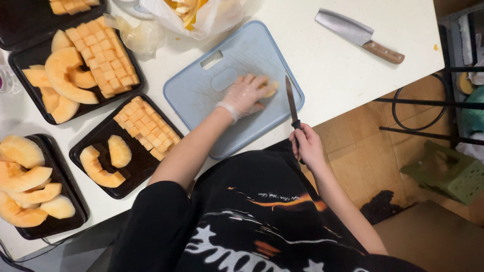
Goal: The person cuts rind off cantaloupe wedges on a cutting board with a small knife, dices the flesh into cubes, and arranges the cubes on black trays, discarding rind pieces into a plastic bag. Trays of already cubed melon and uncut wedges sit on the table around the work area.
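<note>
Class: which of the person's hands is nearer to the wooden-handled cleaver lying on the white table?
Right. The bare right hand, gripping a slim black-handled knife, sits below and left of the cleaver. The gloved left hand rests further left on the blue cutting board.

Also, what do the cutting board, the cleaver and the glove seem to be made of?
Cutting board: probably plastic, matte pale blue with a moulded handle slot. Cleaver: shiny grey blade, likely steel, and a brown handle that looks like wood. Glove on the left hand: thin, see-through film, probably disposable plastic.
</note>
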